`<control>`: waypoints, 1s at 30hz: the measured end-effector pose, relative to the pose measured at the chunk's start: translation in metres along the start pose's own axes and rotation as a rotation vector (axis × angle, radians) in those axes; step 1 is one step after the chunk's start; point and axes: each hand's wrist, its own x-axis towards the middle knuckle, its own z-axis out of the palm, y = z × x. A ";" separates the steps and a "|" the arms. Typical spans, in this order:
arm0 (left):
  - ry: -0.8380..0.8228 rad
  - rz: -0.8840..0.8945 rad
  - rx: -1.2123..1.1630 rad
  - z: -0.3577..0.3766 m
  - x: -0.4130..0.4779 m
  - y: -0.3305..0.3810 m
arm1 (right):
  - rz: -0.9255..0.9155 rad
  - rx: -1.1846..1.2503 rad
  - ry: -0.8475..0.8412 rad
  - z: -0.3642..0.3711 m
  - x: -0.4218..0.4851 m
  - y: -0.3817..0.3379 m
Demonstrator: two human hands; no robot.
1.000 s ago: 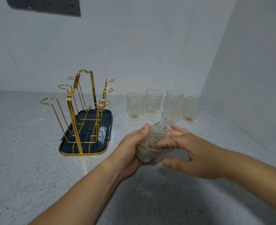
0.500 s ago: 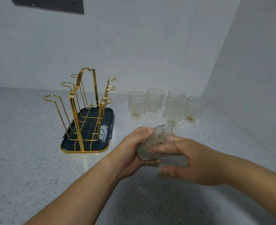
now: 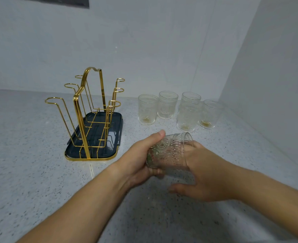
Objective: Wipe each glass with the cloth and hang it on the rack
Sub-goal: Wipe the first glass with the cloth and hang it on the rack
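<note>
I hold a clear embossed glass (image 3: 169, 151) on its side above the counter, its mouth pointing up and to the right. My left hand (image 3: 137, 160) grips its base end. My right hand (image 3: 206, 176) has its fingers at the mouth end, seen through the glass, and its thumb below. A pale grey cloth (image 3: 179, 176) shows between that thumb and the glass. Several more glasses (image 3: 147, 109) stand upright behind my hands. The gold wire rack (image 3: 81, 111) on its dark tray (image 3: 115, 120) stands to the left, with nothing on its hooks.
The speckled grey counter (image 3: 31, 163) runs into a corner: a white wall behind and another close on the right (image 3: 276, 85). A dark panel (image 3: 57, 0) is on the back wall at top left.
The glass has tipped flatter between my hands, and my right hand's fingers have moved from over its side to its mouth end. The view has shifted slightly.
</note>
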 end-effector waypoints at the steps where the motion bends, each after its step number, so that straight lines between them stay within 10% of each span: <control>1: -0.005 -0.024 0.007 0.000 -0.001 0.001 | -0.006 -0.082 -0.034 0.001 0.000 0.004; 11: 0.213 0.262 0.110 0.004 0.004 -0.009 | 0.311 1.432 0.183 0.020 0.006 -0.008; 20: -0.029 0.006 -0.070 0.001 0.003 -0.002 | 0.056 0.210 0.174 0.009 0.004 0.009; 30: 0.088 0.432 0.341 0.010 -0.005 -0.007 | 0.291 1.338 0.248 -0.016 0.004 0.006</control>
